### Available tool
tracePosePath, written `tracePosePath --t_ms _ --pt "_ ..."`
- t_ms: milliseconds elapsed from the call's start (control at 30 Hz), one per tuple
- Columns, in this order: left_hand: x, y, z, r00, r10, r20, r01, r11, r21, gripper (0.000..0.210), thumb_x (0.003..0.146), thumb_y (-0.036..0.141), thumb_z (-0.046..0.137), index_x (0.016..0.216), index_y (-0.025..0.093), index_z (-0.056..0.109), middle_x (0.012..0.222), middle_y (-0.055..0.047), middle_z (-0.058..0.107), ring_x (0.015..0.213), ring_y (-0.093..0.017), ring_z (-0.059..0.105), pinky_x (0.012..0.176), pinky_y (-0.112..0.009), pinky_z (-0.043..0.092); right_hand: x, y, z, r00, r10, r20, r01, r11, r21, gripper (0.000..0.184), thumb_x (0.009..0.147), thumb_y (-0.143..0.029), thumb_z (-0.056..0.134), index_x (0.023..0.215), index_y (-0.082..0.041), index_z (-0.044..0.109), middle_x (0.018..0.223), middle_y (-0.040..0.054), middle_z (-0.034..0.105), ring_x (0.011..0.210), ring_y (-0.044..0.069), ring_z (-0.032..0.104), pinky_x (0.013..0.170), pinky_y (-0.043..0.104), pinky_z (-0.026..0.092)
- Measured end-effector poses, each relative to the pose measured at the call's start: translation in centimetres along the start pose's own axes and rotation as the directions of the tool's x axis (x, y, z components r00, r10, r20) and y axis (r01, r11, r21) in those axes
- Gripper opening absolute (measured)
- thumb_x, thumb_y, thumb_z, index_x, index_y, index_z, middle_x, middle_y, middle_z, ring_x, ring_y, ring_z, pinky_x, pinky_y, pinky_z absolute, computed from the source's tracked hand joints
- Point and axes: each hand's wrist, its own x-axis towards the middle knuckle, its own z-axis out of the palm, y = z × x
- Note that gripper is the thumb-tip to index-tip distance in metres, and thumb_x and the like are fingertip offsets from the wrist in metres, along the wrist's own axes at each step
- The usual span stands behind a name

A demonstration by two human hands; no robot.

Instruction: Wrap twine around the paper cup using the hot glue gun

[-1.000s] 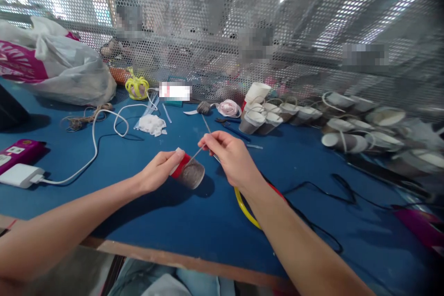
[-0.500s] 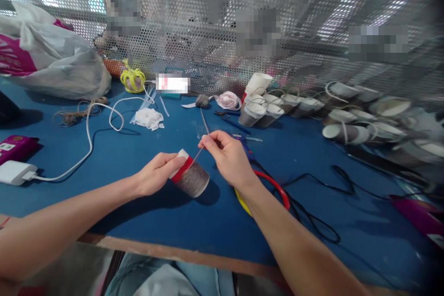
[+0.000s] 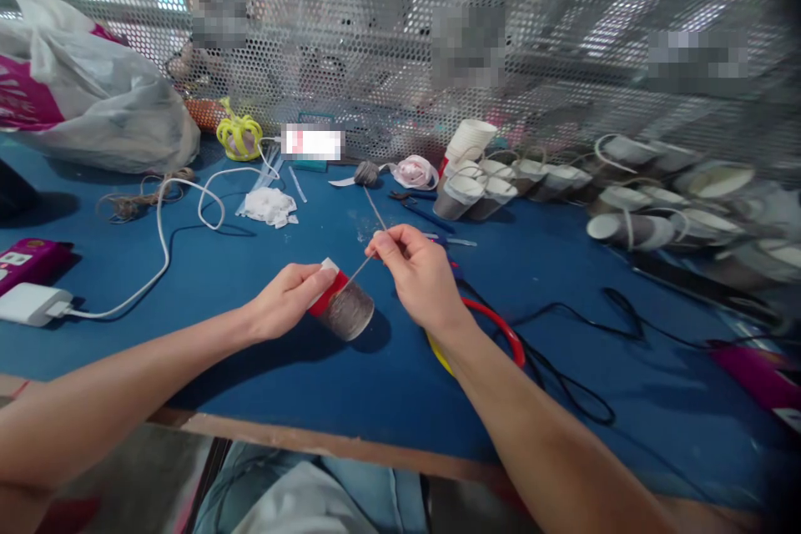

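Observation:
My left hand (image 3: 284,300) is closed around the rim end of a paper cup (image 3: 350,313), which lies tilted with its base toward the right. Grey-brown yarn is wound over the lower part of the cup, and a red band shows near the rim. Pinched in my right hand (image 3: 419,271) is a strand of grey yarn (image 3: 360,269), stretched taut from the cup. Beyond my fingers the strand runs on toward a small grey yarn ball (image 3: 366,174) at the back of the table.
Several yarn-wrapped cups (image 3: 460,198) stand or lie at the back right. A glue gun's black cord (image 3: 569,392) and a red-yellow ring (image 3: 501,321) lie by my right arm. A white cable (image 3: 163,259), white scraps (image 3: 270,206) and a plastic bag (image 3: 118,108) are on the left.
My right hand has shifted slightly up and right along with the yarn, and a longer taut strand shows between it and the cup. My left hand keeps its hold on the cup.

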Motion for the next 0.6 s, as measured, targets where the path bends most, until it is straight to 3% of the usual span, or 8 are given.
tracePosePath --t_ms 167,600 --pt "-0.32 -0.02 0.06 0.999 0.036 0.011 -0.036 0.999 -0.019 0.037 0.077 0.042 0.037 0.061 0.012 0.048 0.053 0.004 0.036 0.052 -0.008 0.030 0.052 -0.022 0.028 0.00 0.36 0.13 0.998 0.037 0.047 -0.033 0.996 -0.083 0.023 0.079 -0.034 0.046 0.066 -0.016 0.053 0.062 0.0009 0.059 0.048 0.009 0.045 0.048 0.023 0.036" --pt "-0.72 -0.56 -0.24 0.968 0.242 0.066 -0.237 0.969 -0.071 0.036 0.081 0.035 0.035 0.053 0.013 0.040 0.049 0.004 0.033 0.046 -0.006 0.024 0.045 -0.020 0.023 -0.23 0.23 0.55 0.986 0.052 0.160 -0.034 0.993 -0.110 0.022 0.079 -0.030 0.045 0.064 -0.016 0.052 0.065 0.0024 0.060 0.060 0.012 0.053 0.061 0.025 0.039"
